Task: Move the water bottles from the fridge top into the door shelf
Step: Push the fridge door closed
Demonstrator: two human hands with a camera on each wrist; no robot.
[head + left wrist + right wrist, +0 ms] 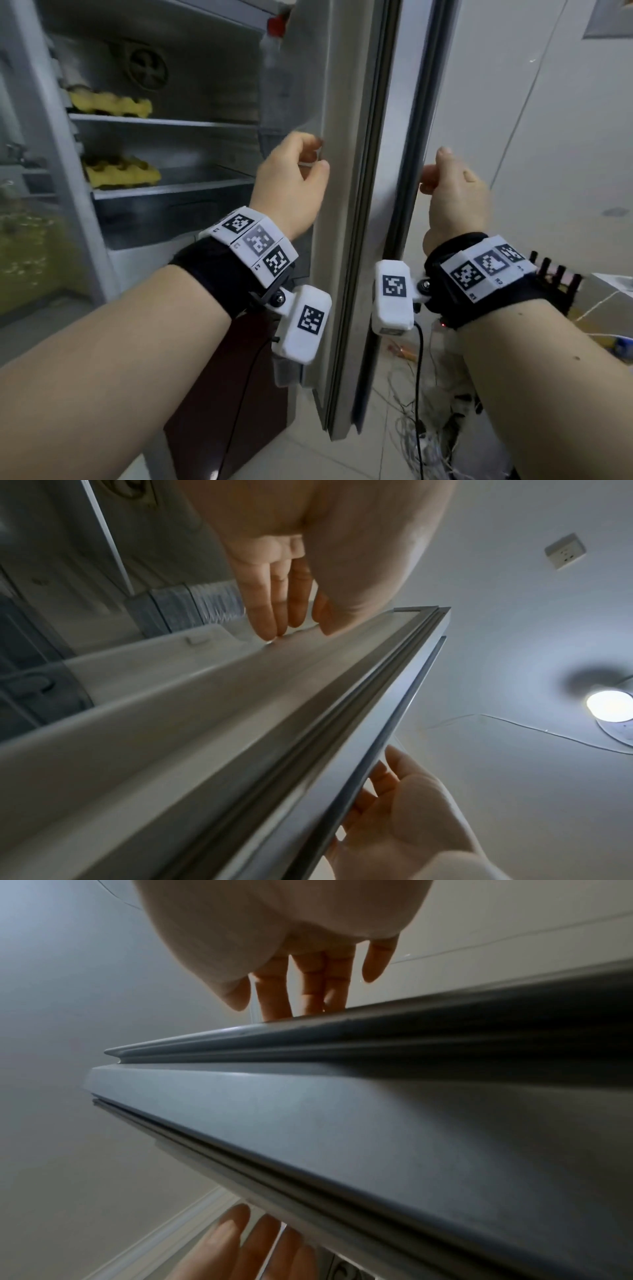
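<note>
The head camera looks forward and down at the open fridge, its door [363, 205] edge-on between both wrists. Each wrist camera sits close under its palm, tilted up along that door [308, 723] toward the ceiling; all three share the door [377, 1110].

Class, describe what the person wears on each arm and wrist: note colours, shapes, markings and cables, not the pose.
Both forearms are bare, with no sleeves. The left hand and right hand are ungloved. Each wrist carries a black strap topped by a band of white blocks printed with black square markers. A white boxy camera unit, also marked, hangs under each wrist, trailing a thin black cable.
</note>
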